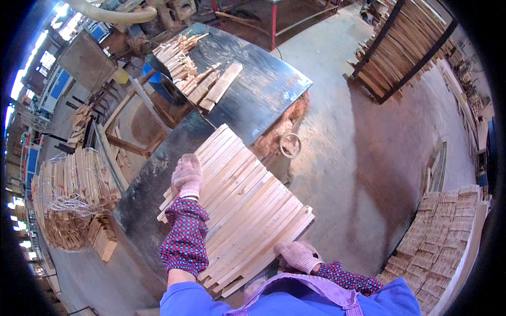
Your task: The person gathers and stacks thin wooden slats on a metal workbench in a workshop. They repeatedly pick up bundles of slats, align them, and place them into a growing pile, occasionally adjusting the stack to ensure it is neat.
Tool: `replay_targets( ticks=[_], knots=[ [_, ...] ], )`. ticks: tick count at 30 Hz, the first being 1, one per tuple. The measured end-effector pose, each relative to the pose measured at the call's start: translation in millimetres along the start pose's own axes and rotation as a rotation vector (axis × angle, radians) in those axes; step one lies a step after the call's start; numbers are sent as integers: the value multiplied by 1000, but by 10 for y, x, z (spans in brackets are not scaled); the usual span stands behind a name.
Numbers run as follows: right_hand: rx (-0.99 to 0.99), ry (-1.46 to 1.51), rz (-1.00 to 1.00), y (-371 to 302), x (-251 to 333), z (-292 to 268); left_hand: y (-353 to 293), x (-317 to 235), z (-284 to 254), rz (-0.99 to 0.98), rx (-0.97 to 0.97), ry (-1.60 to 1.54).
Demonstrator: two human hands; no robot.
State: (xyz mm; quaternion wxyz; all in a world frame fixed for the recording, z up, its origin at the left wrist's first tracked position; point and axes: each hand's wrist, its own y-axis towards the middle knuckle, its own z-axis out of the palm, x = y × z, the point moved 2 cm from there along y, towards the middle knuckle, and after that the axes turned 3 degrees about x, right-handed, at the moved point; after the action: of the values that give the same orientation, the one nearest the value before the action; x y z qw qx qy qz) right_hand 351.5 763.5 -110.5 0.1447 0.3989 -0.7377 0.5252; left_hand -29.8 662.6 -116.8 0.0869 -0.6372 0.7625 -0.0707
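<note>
Lots of slats [242,195] lie side by side on ur dark table [139,203]; ur L hand [187,176] curls at their left edge, R hand [298,256] at near-right corner, can't tell if either grips. Row's mostly lined up imo, ends left uneven, far strips [179,63] jumbled

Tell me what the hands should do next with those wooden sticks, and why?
Maybe the right hand could gently nudge the near ends of the wooden slats level, because some stick out farther than their neighbours. The left hand is at the opposite side of the row, so it could probably steady them meanwhile.
</note>
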Motion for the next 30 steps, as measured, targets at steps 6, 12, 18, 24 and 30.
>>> replay_targets(
  ticks=[6,12,18,24,30],
  knots=[
    [78,160,197,268,29,79,276,158,32,19,-65,2],
    [146,232,372,510,313,-43,563,257,-122,35,-71,-48],
    [135,-64,48,678,299,266,784,322,-231,53,-77,-93],
    [-8,-71,-112,765,184,556,856,297,-248,41,-77,-89],
    [31,-118,-272,805,493,354,1008,324,-323,26,-55,-37]
  ],
)
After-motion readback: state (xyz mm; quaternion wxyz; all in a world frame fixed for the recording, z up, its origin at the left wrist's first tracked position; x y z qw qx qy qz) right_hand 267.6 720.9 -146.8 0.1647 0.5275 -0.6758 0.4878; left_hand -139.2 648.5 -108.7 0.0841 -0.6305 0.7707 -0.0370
